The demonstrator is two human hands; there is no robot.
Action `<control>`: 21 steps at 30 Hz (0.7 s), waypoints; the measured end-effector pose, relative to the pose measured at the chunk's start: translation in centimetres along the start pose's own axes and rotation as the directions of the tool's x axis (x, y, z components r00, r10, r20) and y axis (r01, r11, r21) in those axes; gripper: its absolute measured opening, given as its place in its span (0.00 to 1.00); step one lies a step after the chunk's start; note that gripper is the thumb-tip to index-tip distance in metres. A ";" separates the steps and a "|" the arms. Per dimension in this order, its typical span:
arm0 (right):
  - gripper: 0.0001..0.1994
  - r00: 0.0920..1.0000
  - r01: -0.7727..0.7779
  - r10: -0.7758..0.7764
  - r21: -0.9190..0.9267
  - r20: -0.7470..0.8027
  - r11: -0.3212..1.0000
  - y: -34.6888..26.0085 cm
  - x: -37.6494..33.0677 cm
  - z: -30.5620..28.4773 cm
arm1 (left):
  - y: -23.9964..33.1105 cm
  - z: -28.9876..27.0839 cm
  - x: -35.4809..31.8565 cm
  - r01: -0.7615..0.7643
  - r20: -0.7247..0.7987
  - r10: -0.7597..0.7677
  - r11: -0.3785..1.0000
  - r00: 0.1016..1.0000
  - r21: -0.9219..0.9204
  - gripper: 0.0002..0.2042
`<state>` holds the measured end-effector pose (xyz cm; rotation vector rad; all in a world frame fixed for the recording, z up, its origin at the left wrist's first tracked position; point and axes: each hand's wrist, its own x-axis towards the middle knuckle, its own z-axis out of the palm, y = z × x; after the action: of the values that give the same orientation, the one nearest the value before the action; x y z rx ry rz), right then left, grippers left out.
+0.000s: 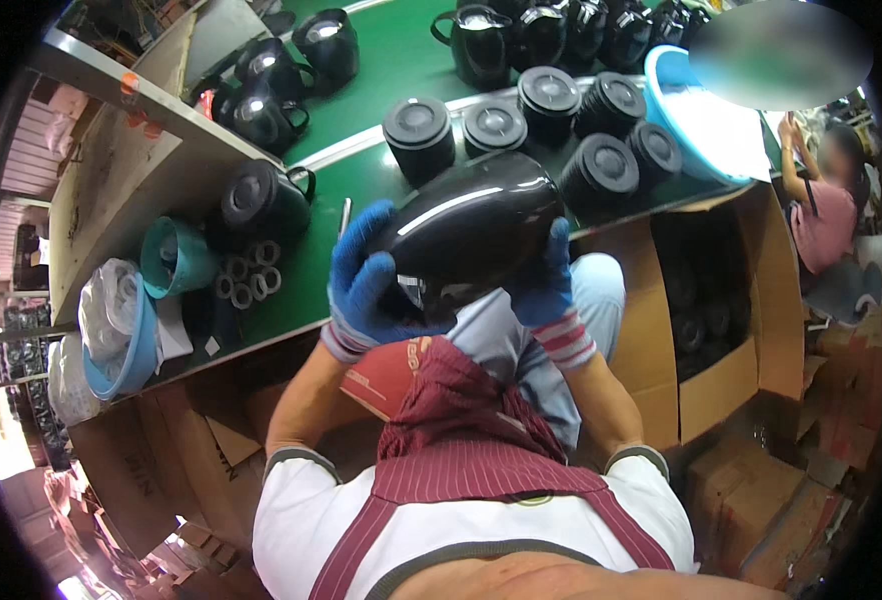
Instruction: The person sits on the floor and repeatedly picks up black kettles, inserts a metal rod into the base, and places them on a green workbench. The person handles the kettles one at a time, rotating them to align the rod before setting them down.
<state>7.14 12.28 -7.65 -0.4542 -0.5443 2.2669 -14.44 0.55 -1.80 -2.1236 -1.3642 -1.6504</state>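
Green work surface (pixel 386 70) spreads before me, crowded with glossy black ware. Over its near edge I hold a black vessel (pixel 476 215) off the bench, tipped on its side between both gloved hands. My left hand (pixel 366 285) wraps its left end, fingers parted and curved to its width; my right hand (pixel 549 285) is cupped against the right end, partly open, some of its fingers hidden behind the vessel. Below my wrists are my maroon apron (pixel 466 445) and, beside it, a red box (pixel 386 380). Just beyond the vessel stand six black ribbed canisters (pixel 419 135), with a blue basin (pixel 666 85) to their right. Left of my hands sit a black handled pot (pixel 261 205), several white rings (pixel 243 295), a teal bucket (pixel 193 262) and a light-blue tub (pixel 126 365) with clear plastic in it. Farther back, black jugs (pixel 479 50) stand in a row. To my right an open carton (pixel 636 330) holds dark pieces, and beyond it is a person in pink (pixel 826 225).
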 end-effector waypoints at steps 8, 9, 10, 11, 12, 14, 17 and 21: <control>0.37 0.996 -0.055 0.072 -0.259 0.058 0.964 -0.1 3.5 -0.2 | -21.8 1.3 17.2 0.182 -0.144 -0.120 0.801 0.982 0.571 0.39; 0.37 0.993 -0.093 0.105 -0.196 0.054 0.976 0.1 2.6 -1.1 | -25.1 2.3 19.3 0.194 -0.139 -0.136 0.725 0.981 0.660 0.35; 0.36 0.991 -0.114 0.125 -0.203 0.040 0.972 0.3 1.7 -2.2 | -27.5 3.7 20.9 0.246 -0.170 -0.178 0.693 0.969 0.677 0.30; 0.35 0.990 -0.134 0.141 -0.209 0.023 0.969 0.4 1.1 -3.4 | -29.4 5.4 22.3 0.297 -0.201 -0.219 0.661 0.955 0.689 0.26; 0.34 0.988 -0.156 0.155 -0.150 -0.018 0.976 0.3 0.7 -4.3 | -30.1 7.0 24.1 0.358 -0.113 -0.404 0.605 0.908 0.711 0.33; 0.33 0.975 -0.220 0.216 -0.091 -0.054 0.971 0.0 0.3 -4.5 | -36.2 7.3 23.7 0.358 -0.100 -0.484 0.478 0.870 0.802 0.46; 0.28 0.965 -0.249 0.243 -0.045 -0.101 0.968 -0.8 0.5 -4.5 | -43.9 11.9 22.4 0.504 -0.096 -0.627 0.516 0.773 0.692 0.46; 0.25 0.936 -0.303 0.293 -0.021 -0.196 0.953 -1.2 1.5 -4.5 | -40.5 15.0 22.0 0.145 0.129 -0.317 0.711 0.940 0.688 0.38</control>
<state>8.94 15.24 -11.11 -0.8190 -0.4595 2.4641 -32.40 45.40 -5.96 -1.7749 -1.9873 -0.7408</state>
